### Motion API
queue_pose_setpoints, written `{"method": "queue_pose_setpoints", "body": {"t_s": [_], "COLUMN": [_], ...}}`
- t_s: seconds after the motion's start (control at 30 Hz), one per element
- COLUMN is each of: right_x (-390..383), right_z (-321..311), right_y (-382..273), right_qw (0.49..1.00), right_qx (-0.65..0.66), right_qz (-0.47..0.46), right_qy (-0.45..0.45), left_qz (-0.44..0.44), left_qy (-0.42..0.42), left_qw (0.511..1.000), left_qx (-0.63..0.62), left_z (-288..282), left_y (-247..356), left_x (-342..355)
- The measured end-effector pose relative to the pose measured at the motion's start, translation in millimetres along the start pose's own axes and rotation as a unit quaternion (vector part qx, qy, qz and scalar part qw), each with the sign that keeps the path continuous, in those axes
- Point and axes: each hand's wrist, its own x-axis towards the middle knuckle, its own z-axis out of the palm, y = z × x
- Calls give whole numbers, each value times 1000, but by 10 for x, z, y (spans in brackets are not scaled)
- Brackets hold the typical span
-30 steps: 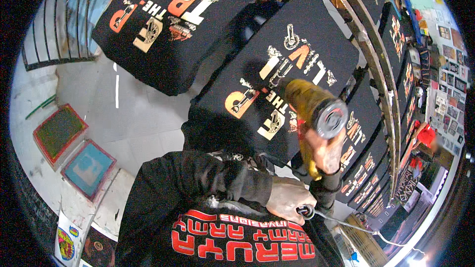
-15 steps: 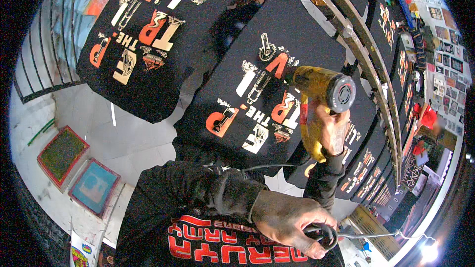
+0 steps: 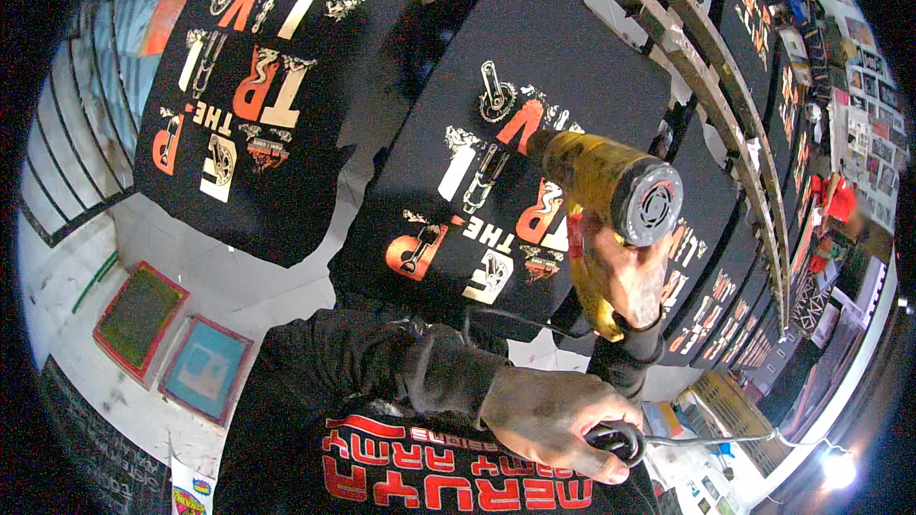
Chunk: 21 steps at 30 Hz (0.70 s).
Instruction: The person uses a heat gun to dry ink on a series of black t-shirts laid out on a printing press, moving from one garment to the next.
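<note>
My right hand (image 3: 628, 277) grips a yellow heat gun (image 3: 596, 176) with a round grey back end, held over a black T-shirt (image 3: 582, 57) that bears orange and cream lettering and bicycle-part graphics. The gun's nose is above the printed design; whether it touches the fabric I cannot tell. Lower down, in front of my printed black top, my left hand (image 3: 549, 415) is curled round a coil of dark cable (image 3: 615, 443), from which a cord runs off to the right. A similar printed black T-shirt (image 3: 305, 210) lies flat to the left.
More printed shirts (image 3: 706, 319) line the right under long curved rails (image 3: 697, 76). Two framed screens (image 3: 138, 319) stand at the lower left near a barred grille (image 3: 81, 133). A paper-covered wall (image 3: 868, 114) is at far right, a lit bulb (image 3: 840, 467) at lower right.
My left hand has shifted down and right with the cable coil, whose loops now show more. The heat gun has risen slightly and tilted more sideways. The surroundings have shifted in view.
</note>
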Motion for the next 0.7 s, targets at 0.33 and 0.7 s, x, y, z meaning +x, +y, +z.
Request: {"method": "queue_pose_setpoints", "body": {"t_s": [0.33, 0.7], "right_x": [84, 149], "right_z": [13, 44], "right_y": [-19, 25], "right_qw": [998, 999], "right_qx": [-50, 5], "right_qz": [-22, 52], "right_qy": [-14, 15], "left_qz": [-25, -52], "left_qy": [-5, -15], "left_qw": [1000, 998], "left_qx": [11, 13], "left_z": [-109, -194], "left_y": [-12, 14], "left_x": [-16, -39]}}
